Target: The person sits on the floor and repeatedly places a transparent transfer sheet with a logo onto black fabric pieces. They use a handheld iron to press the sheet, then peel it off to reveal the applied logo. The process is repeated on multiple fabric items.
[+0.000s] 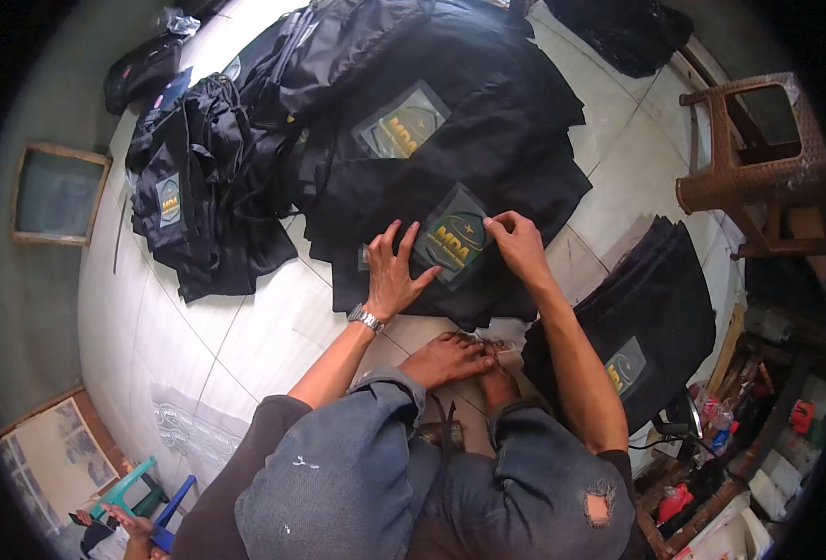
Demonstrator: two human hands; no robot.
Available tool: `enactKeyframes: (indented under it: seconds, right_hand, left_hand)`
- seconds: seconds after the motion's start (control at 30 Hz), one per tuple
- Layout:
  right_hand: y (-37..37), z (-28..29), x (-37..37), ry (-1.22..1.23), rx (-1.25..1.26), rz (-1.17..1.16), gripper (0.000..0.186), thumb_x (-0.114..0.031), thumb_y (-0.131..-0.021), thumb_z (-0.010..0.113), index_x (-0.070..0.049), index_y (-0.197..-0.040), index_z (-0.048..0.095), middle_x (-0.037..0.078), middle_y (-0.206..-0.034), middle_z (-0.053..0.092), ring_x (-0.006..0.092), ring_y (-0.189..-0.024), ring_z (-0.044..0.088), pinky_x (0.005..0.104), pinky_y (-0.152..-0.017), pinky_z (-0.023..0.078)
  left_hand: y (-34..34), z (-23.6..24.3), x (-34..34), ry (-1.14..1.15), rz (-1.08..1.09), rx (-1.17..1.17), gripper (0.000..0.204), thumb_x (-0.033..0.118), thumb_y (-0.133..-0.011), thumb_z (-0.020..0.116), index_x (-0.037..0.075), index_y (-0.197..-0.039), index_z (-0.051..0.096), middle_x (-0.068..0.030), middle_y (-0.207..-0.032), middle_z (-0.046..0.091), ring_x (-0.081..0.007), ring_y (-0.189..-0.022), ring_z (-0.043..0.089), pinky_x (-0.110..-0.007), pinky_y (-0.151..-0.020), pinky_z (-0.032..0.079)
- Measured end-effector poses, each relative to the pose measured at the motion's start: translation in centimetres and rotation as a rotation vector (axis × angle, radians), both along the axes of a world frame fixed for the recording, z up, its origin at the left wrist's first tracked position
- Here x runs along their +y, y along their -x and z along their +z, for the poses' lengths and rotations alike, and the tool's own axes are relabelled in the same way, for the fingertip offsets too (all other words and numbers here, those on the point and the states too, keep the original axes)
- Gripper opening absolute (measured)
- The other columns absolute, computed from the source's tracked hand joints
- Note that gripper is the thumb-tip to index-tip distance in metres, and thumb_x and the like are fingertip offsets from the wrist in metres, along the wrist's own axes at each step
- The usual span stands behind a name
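A clear transfer film (452,245) with a green and yellow emblem lies on a black fabric piece (525,177) on the floor. My left hand (394,278), a metal watch at its wrist, rests with spread fingers on the cloth, its thumb near the film's lower left edge. With thumb and index finger, my right hand (519,243) pinches the film's right corner. Another clear film (403,123) with a similar emblem lies farther up on the black cloth.
Bunched black garments (212,177) lie at left, and a stack of black fabric pieces (651,308) at right. A brown plastic stool (758,168) stands at far right, above a cluttered shelf (740,448). Printed clear sheeting (193,420) lies lower left; another person's hand (131,523) shows beyond.
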State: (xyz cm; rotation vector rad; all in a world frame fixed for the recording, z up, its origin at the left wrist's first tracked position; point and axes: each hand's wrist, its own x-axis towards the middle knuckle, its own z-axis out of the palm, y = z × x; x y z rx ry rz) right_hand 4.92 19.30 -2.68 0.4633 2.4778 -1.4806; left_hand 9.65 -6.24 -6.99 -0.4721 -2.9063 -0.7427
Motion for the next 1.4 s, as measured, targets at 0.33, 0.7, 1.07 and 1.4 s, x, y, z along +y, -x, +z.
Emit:
enactKeyframes:
  seconds: [0.33,0.7,1.07,1.4]
  right_hand:
    - [1.3,-1.6,0.9,0.06,0.039,0.054,0.036,-0.032,-0.092,0.068,0.0,-0.108,0.075,0.018,-0.094,0.075,0.0314,-0.088,0.072,0.0386,-0.081,0.054]
    - [5.0,1.5,-1.9,-0.347,0.192,0.333,0.046,-0.044,-0.102,0.056,-0.003,-0.1,0.077,0.014,-0.095,0.072,0.0317,-0.095,0.069,0.0456,-0.09,0.047]
    - [5.7,2.5,0.6,-0.278,-0.081,0.38,0.065,-0.061,-0.104,0.043,-0.009,-0.089,0.08,0.014,-0.095,0.077,0.0408,-0.101,0.069,0.0611,-0.094,0.038]
    - [6.4,3.6,-1.8,-0.362,-0.007,0.555,0.064,-0.063,-0.104,0.042,-0.014,-0.095,0.082,0.014,-0.107,0.074,0.0378,-0.111,0.065,0.0598,-0.103,0.033]
  left_hand:
    - [0.6,-1.1,0.0,0.054,0.008,0.041,0.094,0.056,-0.081,0.081,0.02,-0.157,0.04,-0.0167,-0.154,0.037,-0.0382,-0.133,0.038,-0.055,-0.111,0.033]
    - [0.6,-0.9,0.2,0.027,0.02,0.059,0.094,0.054,-0.077,0.084,0.021,-0.155,0.043,-0.0142,-0.153,0.038,-0.0368,-0.132,0.038,-0.053,-0.11,0.036]
    - [0.6,-1.0,0.2,0.039,0.019,0.045,0.097,0.052,-0.075,0.087,0.021,-0.155,0.043,-0.0139,-0.152,0.038,-0.0359,-0.133,0.037,-0.054,-0.111,0.035]
    - [0.6,-0.8,0.4,0.057,0.022,0.057,0.095,0.054,-0.076,0.085,0.02,-0.155,0.044,-0.0143,-0.151,0.039,-0.036,-0.132,0.039,-0.054,-0.11,0.036]
